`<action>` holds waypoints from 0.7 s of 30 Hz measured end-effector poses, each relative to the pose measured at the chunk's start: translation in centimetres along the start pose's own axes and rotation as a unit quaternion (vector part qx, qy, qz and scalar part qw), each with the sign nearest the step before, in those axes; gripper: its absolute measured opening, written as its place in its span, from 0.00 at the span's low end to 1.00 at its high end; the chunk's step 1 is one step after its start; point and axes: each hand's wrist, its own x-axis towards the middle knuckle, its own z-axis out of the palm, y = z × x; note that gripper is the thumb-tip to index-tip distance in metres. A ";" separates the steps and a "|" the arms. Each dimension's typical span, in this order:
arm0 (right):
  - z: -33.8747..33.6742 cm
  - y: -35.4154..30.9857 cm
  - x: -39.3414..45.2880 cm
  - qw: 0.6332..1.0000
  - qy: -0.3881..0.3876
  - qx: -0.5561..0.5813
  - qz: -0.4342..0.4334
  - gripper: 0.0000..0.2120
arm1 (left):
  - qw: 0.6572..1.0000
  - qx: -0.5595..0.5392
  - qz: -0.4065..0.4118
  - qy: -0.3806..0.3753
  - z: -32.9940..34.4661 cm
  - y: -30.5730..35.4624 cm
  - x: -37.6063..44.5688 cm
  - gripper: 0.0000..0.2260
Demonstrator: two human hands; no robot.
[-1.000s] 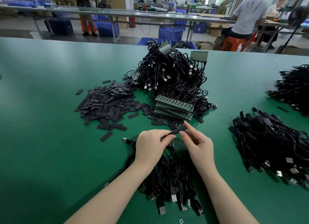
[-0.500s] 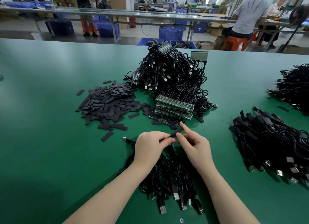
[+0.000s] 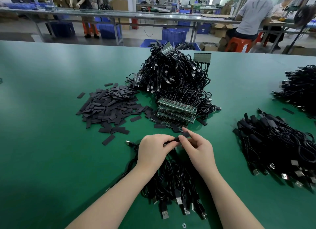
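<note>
My left hand (image 3: 153, 151) and my right hand (image 3: 196, 148) meet above a bundle of black USB cables (image 3: 174, 182) lying on the green table (image 3: 42, 160). Between them is a short black sleeve (image 3: 181, 137). The right hand pinches the sleeve at its right end. The left hand grips the cable end that goes into the sleeve's left end; what is inside the sleeve is hidden. A loose USB plug (image 3: 128, 143) pokes out to the left of my left hand.
A heap of flat black sleeves (image 3: 109, 107) lies left of centre. Behind it stands a tall pile of cables (image 3: 174, 76) with green circuit board strips (image 3: 176, 110) in front. More cable piles (image 3: 280, 143) lie at right. People work at benches beyond the table.
The black sleeve has tipped from pointing up and right to lying nearly level between my hands, and my right fingers have curled further round it. My left hand has hardly moved.
</note>
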 end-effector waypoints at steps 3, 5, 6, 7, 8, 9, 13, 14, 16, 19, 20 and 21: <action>-0.2 0.0 0.1 0.999 0.016 0.042 0.013 0.07 | 1.000 0.007 0.017 -0.007 0.0 0.2 0.0 0.07; -0.4 -0.1 0.2 0.997 0.027 0.072 0.018 0.08 | 1.000 0.017 0.022 0.005 0.0 0.3 0.0 0.08; -0.4 -0.2 0.2 0.996 0.034 0.082 0.016 0.08 | 0.999 0.027 0.025 0.013 0.0 0.3 0.0 0.08; -0.5 -0.2 0.2 0.995 0.043 0.086 0.011 0.09 | 0.999 0.034 0.028 0.018 0.1 0.3 0.0 0.08; -0.6 -0.1 0.2 0.995 0.051 0.084 0.006 0.10 | 0.999 0.038 0.032 0.019 0.1 0.3 0.0 0.07; -0.6 -0.1 0.2 0.995 0.056 0.078 0.003 0.12 | 0.998 0.040 0.037 0.018 0.2 0.3 0.0 0.07; -0.5 0.1 0.1 0.999 0.030 0.029 -0.008 0.17 | 0.998 0.037 0.043 0.009 0.1 0.4 0.0 0.08; -0.5 0.2 0.1 1.000 0.022 0.014 -0.013 0.19 | 0.999 0.035 0.041 0.006 0.0 0.3 -0.1 0.08; -0.5 0.2 0.1 1.000 0.017 0.013 -0.016 0.22 | 0.999 0.032 0.040 0.009 0.0 0.3 -0.1 0.07; -0.4 0.1 0.2 0.999 0.003 0.032 -0.010 0.23 | 0.998 0.035 0.043 0.019 0.0 0.6 0.0 0.05; -0.2 0.1 0.3 1.000 -0.001 0.028 -0.012 0.15 | 0.998 0.034 0.044 0.022 0.1 0.6 0.0 0.05; -0.1 0.0 0.3 1.000 -0.007 0.024 -0.008 0.08 | 0.998 0.032 0.044 0.024 0.1 0.6 0.0 0.05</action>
